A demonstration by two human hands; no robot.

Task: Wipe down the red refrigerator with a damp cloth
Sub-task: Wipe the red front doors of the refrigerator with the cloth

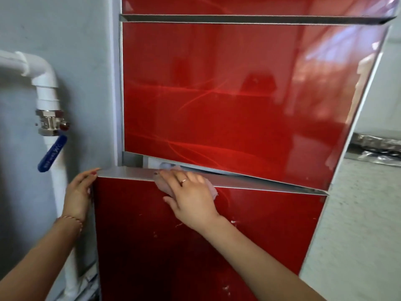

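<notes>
Many white smears (226,287) remained on the glossy red refrigerator (217,94) below the fingers (173,180). Flat right hand (191,198) pressed a pale pink cloth (213,192); left hand (77,194), fingers straight, braced the edge.

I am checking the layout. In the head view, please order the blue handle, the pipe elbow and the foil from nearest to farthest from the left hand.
1. blue handle, just above the left hand
2. pipe elbow, higher left
3. foil, far right

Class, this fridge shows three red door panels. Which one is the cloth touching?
The lowest panel: the right hand presses the cloth on its top edge; the middle panel and top panel carry no cloth.
</notes>
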